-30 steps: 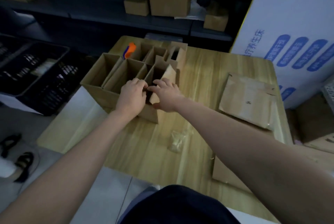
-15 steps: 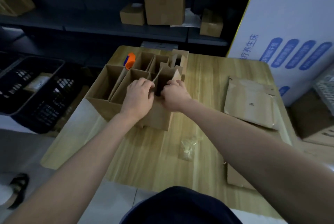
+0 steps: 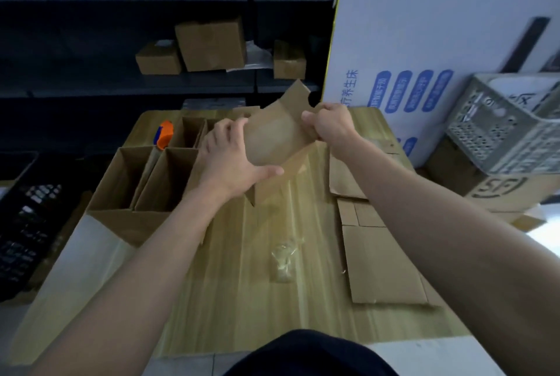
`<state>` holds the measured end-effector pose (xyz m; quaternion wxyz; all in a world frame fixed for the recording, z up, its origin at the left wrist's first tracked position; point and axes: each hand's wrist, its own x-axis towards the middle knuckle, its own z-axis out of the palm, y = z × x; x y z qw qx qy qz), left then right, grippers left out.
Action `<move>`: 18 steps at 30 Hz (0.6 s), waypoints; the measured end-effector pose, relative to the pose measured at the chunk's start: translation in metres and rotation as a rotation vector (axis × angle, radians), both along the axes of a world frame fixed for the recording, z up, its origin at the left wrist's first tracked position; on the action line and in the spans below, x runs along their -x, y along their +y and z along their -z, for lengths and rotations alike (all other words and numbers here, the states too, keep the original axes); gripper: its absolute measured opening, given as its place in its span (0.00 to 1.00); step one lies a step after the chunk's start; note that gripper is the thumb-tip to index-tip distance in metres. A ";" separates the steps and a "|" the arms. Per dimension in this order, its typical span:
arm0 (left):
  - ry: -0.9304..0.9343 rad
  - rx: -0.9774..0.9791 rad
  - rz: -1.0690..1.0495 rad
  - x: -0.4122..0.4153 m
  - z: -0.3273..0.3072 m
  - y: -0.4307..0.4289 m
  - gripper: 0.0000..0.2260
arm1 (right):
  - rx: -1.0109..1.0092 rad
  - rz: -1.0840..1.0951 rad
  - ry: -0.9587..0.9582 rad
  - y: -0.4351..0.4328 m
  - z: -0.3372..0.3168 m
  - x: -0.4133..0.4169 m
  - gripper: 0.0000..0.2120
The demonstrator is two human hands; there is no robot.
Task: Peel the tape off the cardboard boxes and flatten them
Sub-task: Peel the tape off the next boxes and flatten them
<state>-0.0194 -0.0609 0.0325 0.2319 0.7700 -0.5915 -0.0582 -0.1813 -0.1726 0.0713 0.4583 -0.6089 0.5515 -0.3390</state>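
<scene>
- Here, a box (image 3: 272,139) is held over the table (image 3: 236,284).
- Left side: clasped by the left hand (image 3: 230,160), fingers curled.
- Right edge: pinched by the right hand (image 3: 330,125).

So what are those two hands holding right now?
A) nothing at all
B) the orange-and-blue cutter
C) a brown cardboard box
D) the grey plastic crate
C: the left hand and the right hand each grip a side of the cardboard box, while the orange-and-blue cutter lies apart from them beside the open boxes.
</scene>
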 end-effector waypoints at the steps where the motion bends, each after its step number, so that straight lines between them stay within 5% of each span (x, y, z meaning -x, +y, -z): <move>1: -0.019 -0.037 0.026 0.007 0.000 -0.004 0.52 | -0.036 0.029 0.001 -0.003 -0.001 0.009 0.03; 6: 0.046 -0.131 0.176 0.044 0.003 -0.024 0.51 | -0.200 0.152 -0.075 -0.011 0.010 0.066 0.09; 8: 0.109 -0.132 0.247 0.063 0.004 -0.033 0.51 | -0.140 0.198 0.037 -0.009 0.019 0.090 0.07; 13: 0.114 -0.177 0.433 0.117 0.011 -0.054 0.51 | 0.172 -0.034 0.645 -0.003 0.033 0.148 0.46; 18: 0.154 -0.204 0.613 0.163 0.025 -0.068 0.52 | -0.025 -0.379 0.899 0.005 0.036 0.198 0.62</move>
